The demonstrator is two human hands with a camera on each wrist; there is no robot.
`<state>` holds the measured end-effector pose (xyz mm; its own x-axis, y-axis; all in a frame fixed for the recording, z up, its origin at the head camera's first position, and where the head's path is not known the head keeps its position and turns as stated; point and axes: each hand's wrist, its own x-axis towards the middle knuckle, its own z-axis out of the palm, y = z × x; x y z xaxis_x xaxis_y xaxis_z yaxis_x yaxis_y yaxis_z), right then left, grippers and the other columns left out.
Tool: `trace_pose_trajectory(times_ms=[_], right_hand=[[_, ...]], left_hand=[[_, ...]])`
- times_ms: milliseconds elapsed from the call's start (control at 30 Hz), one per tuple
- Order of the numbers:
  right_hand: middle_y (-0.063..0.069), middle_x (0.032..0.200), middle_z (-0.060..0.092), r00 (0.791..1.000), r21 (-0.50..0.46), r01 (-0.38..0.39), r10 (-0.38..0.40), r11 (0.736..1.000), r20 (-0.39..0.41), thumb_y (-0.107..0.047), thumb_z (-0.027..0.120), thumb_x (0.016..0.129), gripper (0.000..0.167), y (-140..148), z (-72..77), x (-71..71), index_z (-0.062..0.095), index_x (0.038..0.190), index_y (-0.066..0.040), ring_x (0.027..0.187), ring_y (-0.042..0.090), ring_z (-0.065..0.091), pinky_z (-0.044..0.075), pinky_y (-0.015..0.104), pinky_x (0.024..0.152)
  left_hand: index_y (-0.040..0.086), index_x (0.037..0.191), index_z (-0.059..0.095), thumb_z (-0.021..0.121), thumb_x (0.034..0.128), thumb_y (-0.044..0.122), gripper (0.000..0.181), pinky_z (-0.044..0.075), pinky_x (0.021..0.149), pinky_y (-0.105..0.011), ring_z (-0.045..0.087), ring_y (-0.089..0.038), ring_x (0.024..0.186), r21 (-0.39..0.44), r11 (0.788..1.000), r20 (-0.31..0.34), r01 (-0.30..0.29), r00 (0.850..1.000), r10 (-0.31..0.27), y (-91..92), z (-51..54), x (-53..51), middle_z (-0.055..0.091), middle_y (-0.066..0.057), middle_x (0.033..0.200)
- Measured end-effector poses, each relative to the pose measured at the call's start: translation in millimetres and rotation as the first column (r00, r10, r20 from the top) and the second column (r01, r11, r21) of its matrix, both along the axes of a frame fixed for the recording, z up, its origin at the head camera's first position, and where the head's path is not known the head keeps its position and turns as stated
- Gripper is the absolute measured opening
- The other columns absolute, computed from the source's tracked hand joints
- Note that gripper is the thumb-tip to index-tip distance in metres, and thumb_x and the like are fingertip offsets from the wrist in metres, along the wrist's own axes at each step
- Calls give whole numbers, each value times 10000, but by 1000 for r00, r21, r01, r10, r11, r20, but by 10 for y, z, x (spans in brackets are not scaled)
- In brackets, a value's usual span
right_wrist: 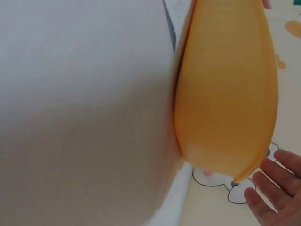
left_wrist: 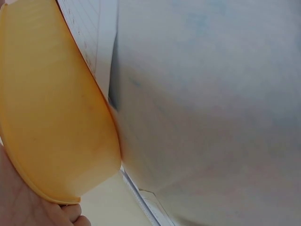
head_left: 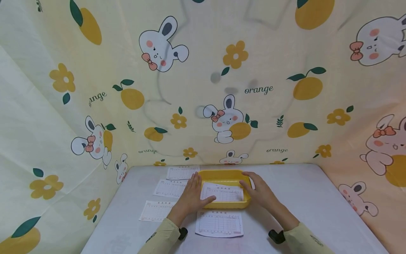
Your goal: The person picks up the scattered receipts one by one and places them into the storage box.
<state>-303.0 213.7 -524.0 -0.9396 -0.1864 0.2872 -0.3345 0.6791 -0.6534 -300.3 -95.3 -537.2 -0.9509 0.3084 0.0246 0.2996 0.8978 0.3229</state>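
Observation:
A yellow tray (head_left: 219, 205) sits on the table with a printed sheet (head_left: 222, 193) inside it. My left hand (head_left: 191, 197) lies along the tray's left end, fingers extended and thumb over the near rim; in the left wrist view the hand (left_wrist: 28, 193) is at the rim of the tray (left_wrist: 61, 103). At the tray's right end is my right hand (head_left: 261, 192), its fingers spread and slightly bent. The right wrist view shows that hand (right_wrist: 280, 190) with fingers apart beside the tray (right_wrist: 225, 94); whether it touches the rim is unclear.
A printed sheet (head_left: 219, 224) lies in front of the tray. Three more sheets lie to its left: a near one (head_left: 155, 211), a middle one (head_left: 168, 188) and a far one (head_left: 182, 173). A patterned cloth (head_left: 190, 88) hangs behind the white table (head_left: 285, 176).

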Motion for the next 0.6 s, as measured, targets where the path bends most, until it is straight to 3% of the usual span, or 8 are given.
trace_pose_trajectory(times_ms=[100,367,600], right_hand=[[233,1615,487,999,54,-19,18,998,29,-456,626,1088,660,-37,-1,-2,489,1589,-49,1510,482,419,328,683,1230],[245,1710,338,997,196,-73,69,978,28,-628,648,1011,926,-117,-35,-40,351,1666,-43,1561,505,318,285,732,1224],[219,1751,258,993,298,-116,112,947,32,-714,630,966,1074,-145,-78,-94,287,1677,13,1623,450,208,141,643,1309]], left_hand=[[-19,1701,147,532,950,822,1191,106,1350,-480,16,-327,1673,-3,1000,-4,2,1000,-2,-1,1,5,34,-164,1805],[-32,1695,162,508,946,845,1204,130,1347,-482,37,-341,1670,-2,1000,-16,13,1000,-13,-15,13,12,52,-181,1801],[-44,1690,168,515,951,835,1199,122,1347,-493,40,-350,1669,8,1000,-13,23,1000,-22,-19,27,9,58,-193,1797]])
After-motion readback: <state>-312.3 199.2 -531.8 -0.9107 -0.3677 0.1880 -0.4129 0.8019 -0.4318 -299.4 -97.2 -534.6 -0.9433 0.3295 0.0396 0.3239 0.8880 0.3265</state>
